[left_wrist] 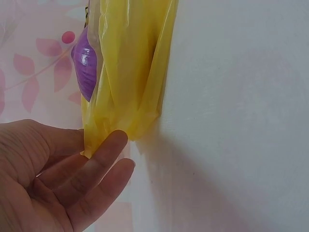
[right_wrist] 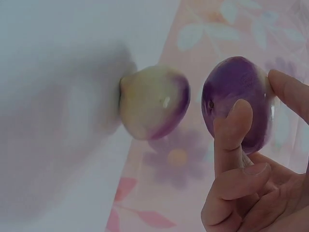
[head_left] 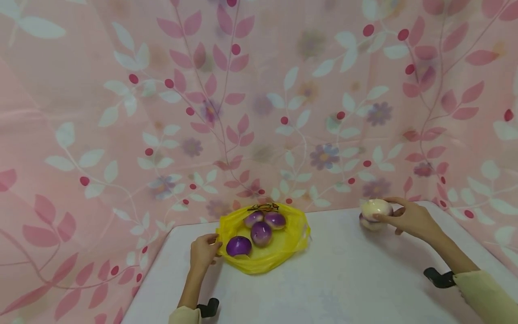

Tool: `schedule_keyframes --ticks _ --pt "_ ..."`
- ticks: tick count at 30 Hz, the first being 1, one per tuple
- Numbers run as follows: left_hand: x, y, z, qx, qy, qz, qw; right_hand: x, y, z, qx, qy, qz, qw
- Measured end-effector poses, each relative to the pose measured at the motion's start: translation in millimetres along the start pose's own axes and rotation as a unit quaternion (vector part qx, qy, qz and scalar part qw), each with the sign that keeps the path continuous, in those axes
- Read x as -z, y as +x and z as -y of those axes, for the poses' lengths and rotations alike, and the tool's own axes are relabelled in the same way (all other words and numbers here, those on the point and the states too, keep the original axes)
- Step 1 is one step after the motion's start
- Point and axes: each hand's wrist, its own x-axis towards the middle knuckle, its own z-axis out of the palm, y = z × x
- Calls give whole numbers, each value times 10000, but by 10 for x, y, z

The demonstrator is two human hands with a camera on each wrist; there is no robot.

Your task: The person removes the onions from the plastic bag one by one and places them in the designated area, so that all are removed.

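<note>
My left hand [head_left: 203, 252] pinches the left edge of a yellow plastic bag [head_left: 267, 266], which lies spread on the table with its mouth wide. Inside it sit several glossy purple turnips, one dark purple turnip [head_left: 238, 246] nearest that hand. In the left wrist view the thumb and fingers close on a corner of the bag [left_wrist: 128, 72]. At the right, my right hand [head_left: 417, 219] holds a purple-and-cream turnip [right_wrist: 234, 92] between thumb and fingers. Just below it, a second turnip [right_wrist: 154, 104], mostly cream with a purple side, rests on the table.
A white cloth covers the table [head_left: 323, 283]. Behind it hangs a pink curtain [head_left: 259, 112] with leaves and flowers, close to the table's far edge. Black straps [head_left: 439, 277] sit on both wrists.
</note>
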Motion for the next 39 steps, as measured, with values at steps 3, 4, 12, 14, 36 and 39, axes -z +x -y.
schedule_keyframes --ticks 3,4,12,14,36,39 --pt "-9 -1 -5 -22 5 20 10000 53 -12 -93 -156 -67 -26 9999" --pt "-9 -1 -8 -25 20 14 10000 67 -13 -123 -198 -56 -22 9998" --pt "-2 7 -6 -116 85 6 9999 153 -2 -386 -388 40 -8 9992" --pt "0 5 -7 -130 96 35 9999 177 -3 -439 -440 58 -29 9990" --pt "-27 -5 -16 -72 133 31 9999 110 -28 -810 -1126 86 295 9932" --pt "-26 3 -16 -116 111 24 9999 68 -16 -837 -1209 136 337 9920"
